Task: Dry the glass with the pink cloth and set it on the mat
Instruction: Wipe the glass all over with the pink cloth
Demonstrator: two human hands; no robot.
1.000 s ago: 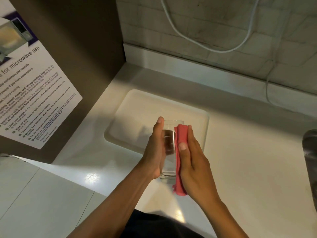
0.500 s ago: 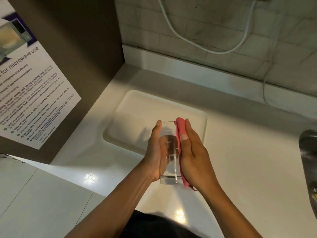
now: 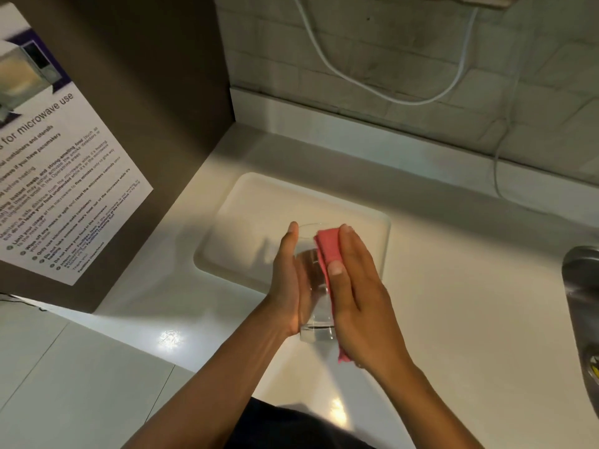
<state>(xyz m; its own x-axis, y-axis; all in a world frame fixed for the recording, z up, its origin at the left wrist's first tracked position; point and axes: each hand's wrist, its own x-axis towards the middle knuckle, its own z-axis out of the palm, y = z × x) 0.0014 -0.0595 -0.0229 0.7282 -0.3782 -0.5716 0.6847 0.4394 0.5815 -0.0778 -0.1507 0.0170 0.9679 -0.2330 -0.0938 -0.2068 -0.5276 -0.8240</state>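
Note:
A clear drinking glass (image 3: pixel 316 306) is held upright in the air above the near edge of the white mat (image 3: pixel 252 222). My left hand (image 3: pixel 287 283) presses flat against its left side. My right hand (image 3: pixel 359 293) presses the pink cloth (image 3: pixel 328 249) against the right side of the glass. The cloth shows at the rim between my fingers, and its lower end pokes out under my right palm. Most of the cloth is hidden by my right hand.
The mat lies on a pale counter (image 3: pixel 453 319). A brown cabinet side with a microwave-use poster (image 3: pixel 55 176) stands at the left. A metal sink rim (image 3: pixel 583 286) is at the right edge. A white cable (image 3: pixel 372 89) hangs on the tiled wall behind.
My right hand has slid the cloth around the glass, so less pink hangs below the palm and more shows at the rim. The glass stays between both hands.

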